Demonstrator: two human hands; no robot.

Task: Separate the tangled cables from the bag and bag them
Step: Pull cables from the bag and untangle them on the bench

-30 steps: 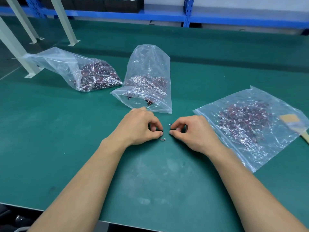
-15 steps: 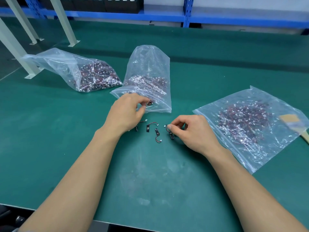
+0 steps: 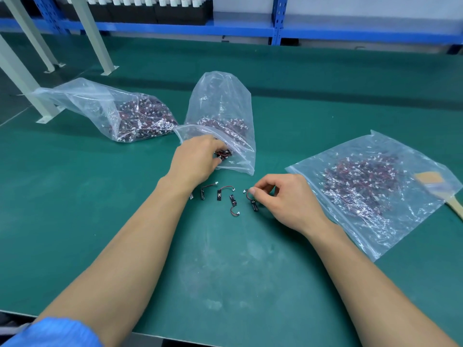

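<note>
The left grip (image 3: 194,162), arm stretched far, curls round a clump of cables (image 3: 222,154) inside the middle bag (image 3: 225,101); the right grip (image 3: 283,196) pinches one cable (image 3: 253,205) on the desk (image 3: 100,209), its print too small to read

place: factory workshop | evidence: green bench mat (image 3: 325,101), blue racking (image 3: 240,30)

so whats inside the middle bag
A heap of red and black cables with white plugs, and the left hand gripping a small clump. Its fingertips are hidden.
</note>
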